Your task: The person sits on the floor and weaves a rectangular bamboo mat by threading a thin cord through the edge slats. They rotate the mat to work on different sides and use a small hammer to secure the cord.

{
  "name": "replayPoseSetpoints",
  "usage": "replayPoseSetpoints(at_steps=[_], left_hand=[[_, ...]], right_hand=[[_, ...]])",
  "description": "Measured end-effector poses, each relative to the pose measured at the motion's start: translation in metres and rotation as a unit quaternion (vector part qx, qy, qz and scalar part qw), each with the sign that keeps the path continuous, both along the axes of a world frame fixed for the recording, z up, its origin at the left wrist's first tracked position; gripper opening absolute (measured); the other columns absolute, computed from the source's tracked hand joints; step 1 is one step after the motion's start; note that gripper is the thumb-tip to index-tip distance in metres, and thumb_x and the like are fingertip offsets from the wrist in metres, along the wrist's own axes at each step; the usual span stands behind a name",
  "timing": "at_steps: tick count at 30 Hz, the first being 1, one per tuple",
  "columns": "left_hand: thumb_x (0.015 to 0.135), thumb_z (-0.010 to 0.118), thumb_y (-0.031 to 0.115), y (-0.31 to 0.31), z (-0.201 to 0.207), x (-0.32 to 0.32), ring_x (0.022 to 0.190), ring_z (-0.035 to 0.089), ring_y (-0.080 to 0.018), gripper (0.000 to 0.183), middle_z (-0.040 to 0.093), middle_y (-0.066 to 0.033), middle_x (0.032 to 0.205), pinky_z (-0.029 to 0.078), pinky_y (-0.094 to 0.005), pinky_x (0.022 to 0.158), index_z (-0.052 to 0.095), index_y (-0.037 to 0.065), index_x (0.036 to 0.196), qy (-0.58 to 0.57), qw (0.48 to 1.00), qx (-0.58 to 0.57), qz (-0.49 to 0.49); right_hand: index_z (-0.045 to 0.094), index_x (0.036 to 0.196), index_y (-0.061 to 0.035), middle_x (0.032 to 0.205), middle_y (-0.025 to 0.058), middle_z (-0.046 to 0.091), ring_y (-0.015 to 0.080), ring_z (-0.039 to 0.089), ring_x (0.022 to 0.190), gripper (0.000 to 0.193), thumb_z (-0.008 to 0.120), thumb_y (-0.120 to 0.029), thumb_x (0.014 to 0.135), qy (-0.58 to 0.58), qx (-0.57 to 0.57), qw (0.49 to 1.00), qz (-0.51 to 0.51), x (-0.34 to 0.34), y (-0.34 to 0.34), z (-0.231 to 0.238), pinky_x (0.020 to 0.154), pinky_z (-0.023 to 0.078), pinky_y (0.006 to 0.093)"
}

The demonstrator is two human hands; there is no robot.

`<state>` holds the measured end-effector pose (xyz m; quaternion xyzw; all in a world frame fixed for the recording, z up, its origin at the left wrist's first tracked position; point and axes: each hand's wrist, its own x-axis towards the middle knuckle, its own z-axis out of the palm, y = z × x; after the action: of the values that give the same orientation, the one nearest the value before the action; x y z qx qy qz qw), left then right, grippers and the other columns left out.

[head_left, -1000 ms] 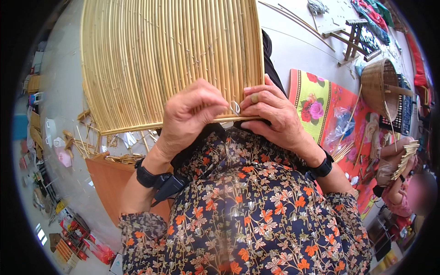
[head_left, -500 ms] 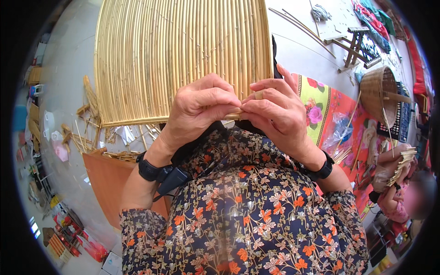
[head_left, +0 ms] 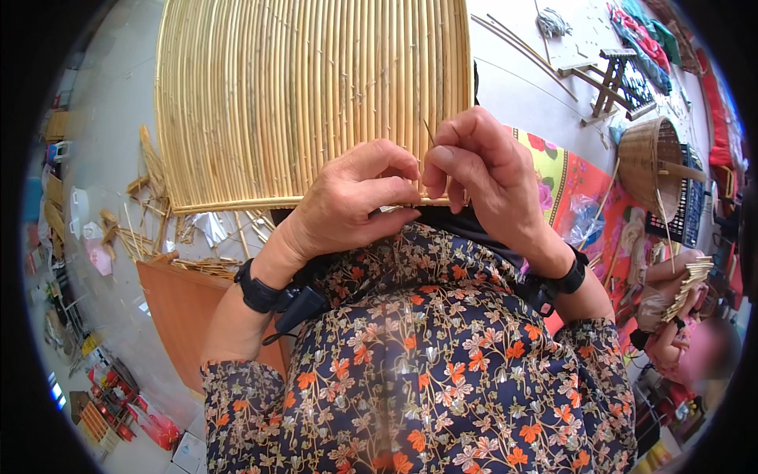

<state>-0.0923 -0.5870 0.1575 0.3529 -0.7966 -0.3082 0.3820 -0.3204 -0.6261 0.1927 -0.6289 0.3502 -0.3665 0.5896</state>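
A panel of straight, straw-coloured stalks laid side by side (head_left: 268, 103) reaches away from my lap, with a thin strip along its near edge. My left hand (head_left: 355, 197) is closed over that edge, thumb below and fingers above, near its right part. Just right of it, my right hand (head_left: 485, 162) pinches a thin, dark needle (head_left: 429, 133), its point standing up above the stalks. Small knots and thread ends dot the panel in slanting rows. Any thread on the needle is too fine to make out.
A brown board (head_left: 178, 308) and scattered stalk offcuts (head_left: 118, 237) lie at the left. On the right are a flowered red mat (head_left: 572, 189), a woven basket (head_left: 647, 162) and a wooden stool (head_left: 608, 83). Another person in pink (head_left: 671, 347) holds a bundle of short sticks.
My right hand has drawn up and away from the left, with the needle now showing. My left hand's fingers have loosened slightly at the edge. The panel has shifted a little left.
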Motion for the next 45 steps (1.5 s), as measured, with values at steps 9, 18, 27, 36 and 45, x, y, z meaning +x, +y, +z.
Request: replayPoseSetpoints(at_steps=[9,18,27,36,45], left_hand=[[0.082,0.083,0.001,-0.003,-0.006,-0.002,0.094,0.070,-0.0285,0.013,0.067,-0.0091,0.102,0.059,-0.0398,0.080,0.075,0.004,0.092,-0.006,0.999,-0.044,-0.006],[0.081,0.083,0.002,0.000,-0.003,-0.005,0.092,0.072,-0.0281,0.012,0.072,-0.0081,0.103,0.059,-0.0407,0.083,0.078,0.004,0.093,-0.017,0.999,-0.031,0.004],[0.079,0.080,0.007,0.038,0.012,0.019,0.101,0.074,-0.0235,0.023,0.075,-0.0044,0.111,0.059,-0.0376,0.087,0.082,0.009,0.102,-0.084,0.980,-0.124,0.129],[0.097,0.080,0.019,0.058,-0.004,0.015,0.119,0.075,-0.0214,0.029,0.076,-0.0039,0.131,0.052,-0.0412,0.104,0.062,0.018,0.119,-0.200,0.912,-0.289,0.213],[0.093,0.079,0.014,0.057,-0.007,0.011,0.113,0.076,-0.0183,0.021,0.079,-0.0007,0.122,0.050,-0.0340,0.097,0.064,0.021,0.105,-0.212,0.901,-0.301,0.230]], right_hand=[[0.059,0.111,-0.0008,0.075,0.0025,0.059,0.0063,0.052,0.059,0.009,0.060,-0.009,0.112,-0.194,-0.007,0.978,0.081,0.019,-0.026,0.034,0.052,0.037,0.0218],[0.067,0.108,-0.0026,0.076,0.0014,0.070,0.0076,0.068,0.065,0.010,0.065,-0.012,0.110,-0.030,0.003,0.999,0.036,0.026,-0.053,-0.013,0.055,0.055,0.0248],[0.070,0.106,-0.0020,0.076,0.0016,0.072,0.0047,0.065,0.063,0.007,0.068,-0.008,0.108,-0.060,-0.004,0.998,0.011,0.029,-0.042,0.008,0.054,0.050,0.0211],[0.065,0.118,-0.0022,0.077,0.0064,0.065,0.0118,0.058,0.059,0.013,0.062,-0.014,0.113,-0.130,0.063,0.989,-0.033,0.040,-0.034,0.037,0.053,0.048,0.0245],[0.061,0.117,-0.0066,0.082,-0.0001,0.059,0.0106,0.060,0.064,0.016,0.054,-0.021,0.117,-0.254,0.216,0.942,0.025,0.014,-0.074,0.021,0.055,0.049,0.0236]])
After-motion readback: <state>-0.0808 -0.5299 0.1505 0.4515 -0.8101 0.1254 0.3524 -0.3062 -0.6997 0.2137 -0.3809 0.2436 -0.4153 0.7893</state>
